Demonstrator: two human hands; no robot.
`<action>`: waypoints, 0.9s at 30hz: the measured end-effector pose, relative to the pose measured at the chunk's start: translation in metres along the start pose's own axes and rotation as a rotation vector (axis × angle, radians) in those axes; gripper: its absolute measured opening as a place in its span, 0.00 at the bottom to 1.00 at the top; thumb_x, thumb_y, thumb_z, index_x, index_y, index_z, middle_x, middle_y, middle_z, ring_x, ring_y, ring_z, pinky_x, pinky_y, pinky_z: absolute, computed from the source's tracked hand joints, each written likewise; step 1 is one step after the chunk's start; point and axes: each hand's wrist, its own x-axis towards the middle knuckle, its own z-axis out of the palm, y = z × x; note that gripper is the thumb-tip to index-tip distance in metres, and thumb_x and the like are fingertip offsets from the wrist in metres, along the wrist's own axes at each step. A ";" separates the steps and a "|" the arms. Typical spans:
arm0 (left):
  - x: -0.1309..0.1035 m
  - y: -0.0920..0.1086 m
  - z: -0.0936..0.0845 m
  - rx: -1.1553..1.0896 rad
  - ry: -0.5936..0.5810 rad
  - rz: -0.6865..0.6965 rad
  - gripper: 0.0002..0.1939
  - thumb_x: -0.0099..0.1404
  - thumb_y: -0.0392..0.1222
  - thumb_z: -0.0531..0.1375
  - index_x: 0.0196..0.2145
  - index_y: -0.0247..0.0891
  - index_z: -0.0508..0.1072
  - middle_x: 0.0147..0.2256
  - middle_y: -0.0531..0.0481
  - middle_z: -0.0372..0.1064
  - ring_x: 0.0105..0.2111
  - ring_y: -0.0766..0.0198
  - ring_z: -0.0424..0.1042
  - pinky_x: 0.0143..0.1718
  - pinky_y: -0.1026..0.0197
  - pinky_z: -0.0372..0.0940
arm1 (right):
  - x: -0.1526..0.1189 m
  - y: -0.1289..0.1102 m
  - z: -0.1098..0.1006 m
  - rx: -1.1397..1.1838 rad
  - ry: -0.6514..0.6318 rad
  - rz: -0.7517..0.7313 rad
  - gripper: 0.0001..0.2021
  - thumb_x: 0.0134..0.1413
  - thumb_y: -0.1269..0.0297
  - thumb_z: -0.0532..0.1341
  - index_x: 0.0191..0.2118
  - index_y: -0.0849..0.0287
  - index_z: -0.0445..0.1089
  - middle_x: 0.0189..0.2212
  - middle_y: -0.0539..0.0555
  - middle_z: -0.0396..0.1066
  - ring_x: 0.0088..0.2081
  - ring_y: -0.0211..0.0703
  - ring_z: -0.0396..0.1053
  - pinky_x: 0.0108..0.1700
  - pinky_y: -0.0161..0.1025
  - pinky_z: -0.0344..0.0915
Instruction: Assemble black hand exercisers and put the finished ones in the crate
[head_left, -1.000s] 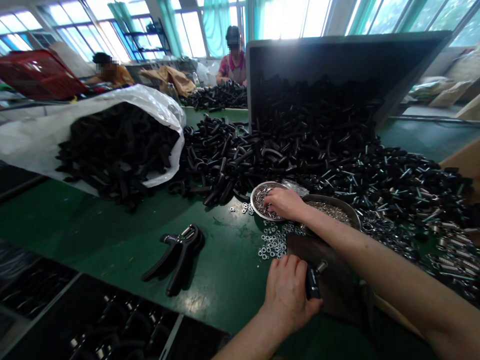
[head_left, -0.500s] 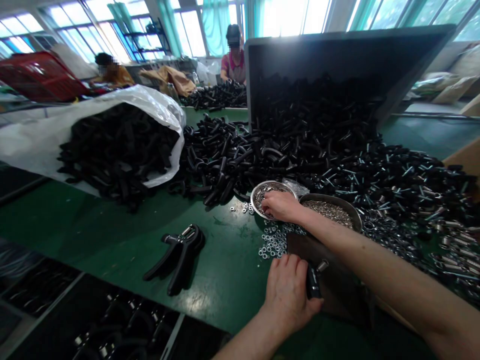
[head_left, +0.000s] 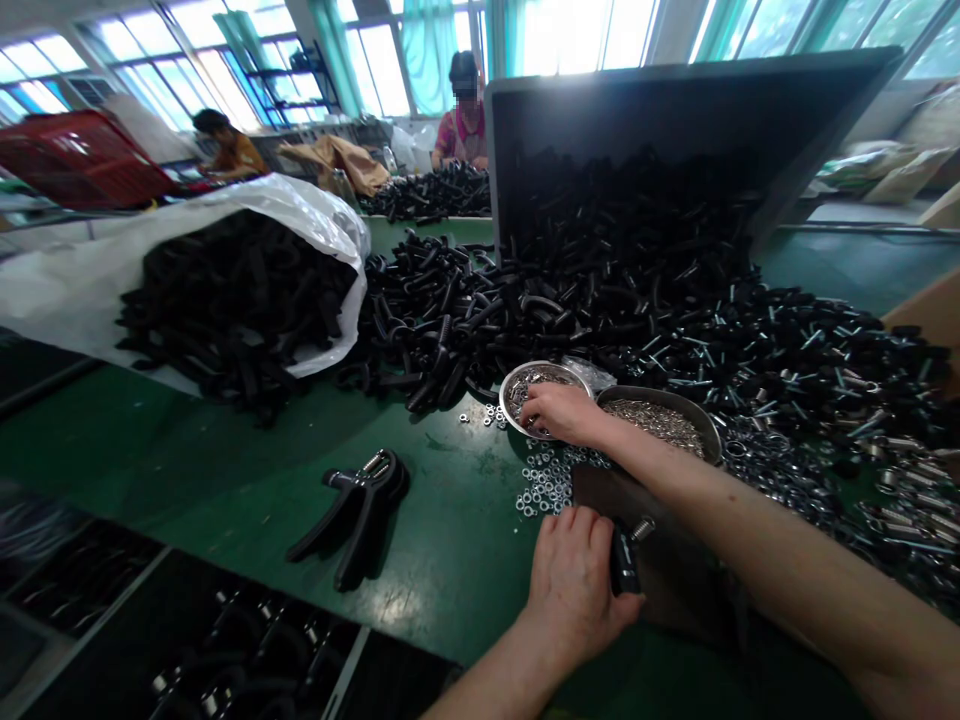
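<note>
My left hand (head_left: 574,585) is wrapped round a black plastic handle (head_left: 624,562), mostly hidden under the fingers. A metal coil spring (head_left: 643,529) sticks out on its right. My right hand (head_left: 559,412) reaches into a round metal bowl (head_left: 504,412) of small metal pins, fingertips bent down and pressed together among them; whether they hold a pin is hidden. Several small nuts (head_left: 546,485) lie on the table between the bowl and my left hand. To the left lies a black hand grip exerciser (head_left: 360,510) with a spring between its handles.
An oval tin (head_left: 660,425) of small pins stands beside the bowl. Behind are heaped black handles (head_left: 465,310), a grey bin (head_left: 697,110) on its side and a white sack (head_left: 322,205). Threaded parts and springs (head_left: 900,490) cover the right. Two people sit farther back.
Almost nothing differs. Both hands stay in place, the right one in the bowl. The person at far left has raised their head slightly.
</note>
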 end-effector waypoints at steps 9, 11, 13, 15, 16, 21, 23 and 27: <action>0.000 0.000 -0.001 0.006 -0.004 0.008 0.27 0.48 0.52 0.65 0.44 0.41 0.65 0.42 0.49 0.65 0.44 0.54 0.62 0.49 0.48 0.58 | 0.008 -0.002 -0.008 -0.062 -0.035 -0.036 0.07 0.50 0.68 0.59 0.33 0.55 0.75 0.36 0.53 0.71 0.38 0.42 0.67 0.31 0.35 0.54; 0.000 0.000 -0.001 0.011 -0.005 0.015 0.26 0.49 0.51 0.65 0.44 0.41 0.65 0.42 0.49 0.64 0.44 0.54 0.62 0.49 0.48 0.59 | 0.007 0.000 -0.011 -0.068 -0.021 -0.009 0.08 0.52 0.68 0.58 0.36 0.56 0.74 0.38 0.54 0.71 0.40 0.43 0.67 0.33 0.35 0.55; 0.000 0.000 -0.001 0.018 -0.003 0.015 0.26 0.49 0.52 0.64 0.44 0.41 0.65 0.42 0.49 0.64 0.44 0.54 0.61 0.49 0.48 0.58 | 0.005 0.002 -0.012 -0.070 -0.021 0.007 0.09 0.52 0.67 0.58 0.38 0.55 0.74 0.39 0.53 0.71 0.42 0.43 0.67 0.34 0.35 0.55; 0.000 -0.001 0.000 0.022 -0.002 0.013 0.27 0.48 0.53 0.65 0.45 0.41 0.65 0.43 0.49 0.64 0.44 0.53 0.61 0.49 0.47 0.58 | 0.003 0.002 -0.012 -0.068 -0.041 0.004 0.08 0.52 0.67 0.59 0.37 0.52 0.74 0.39 0.52 0.72 0.42 0.43 0.67 0.33 0.34 0.55; 0.000 -0.001 0.000 0.020 -0.004 0.014 0.27 0.48 0.53 0.65 0.45 0.41 0.65 0.42 0.49 0.64 0.44 0.53 0.61 0.49 0.47 0.58 | 0.003 0.001 -0.012 -0.067 -0.055 0.000 0.08 0.51 0.67 0.60 0.37 0.51 0.75 0.38 0.51 0.72 0.42 0.43 0.68 0.33 0.34 0.55; 0.000 -0.001 0.001 0.006 -0.005 0.020 0.27 0.49 0.52 0.65 0.44 0.40 0.66 0.42 0.48 0.64 0.44 0.53 0.62 0.49 0.47 0.58 | 0.007 -0.004 -0.011 -0.073 -0.102 0.004 0.08 0.47 0.69 0.62 0.35 0.51 0.75 0.38 0.52 0.73 0.39 0.44 0.69 0.31 0.34 0.56; 0.000 -0.001 0.001 0.004 -0.003 0.019 0.26 0.49 0.52 0.64 0.45 0.40 0.66 0.42 0.48 0.64 0.44 0.52 0.62 0.49 0.47 0.58 | 0.009 -0.005 -0.010 -0.069 -0.105 0.020 0.08 0.46 0.69 0.62 0.34 0.53 0.76 0.37 0.53 0.73 0.39 0.44 0.69 0.31 0.34 0.56; 0.001 -0.001 -0.001 0.001 -0.007 0.014 0.27 0.49 0.52 0.65 0.45 0.40 0.65 0.43 0.48 0.64 0.44 0.53 0.61 0.49 0.47 0.58 | 0.008 -0.004 -0.008 -0.034 -0.088 0.043 0.06 0.47 0.70 0.61 0.32 0.55 0.75 0.36 0.54 0.74 0.38 0.44 0.69 0.32 0.34 0.56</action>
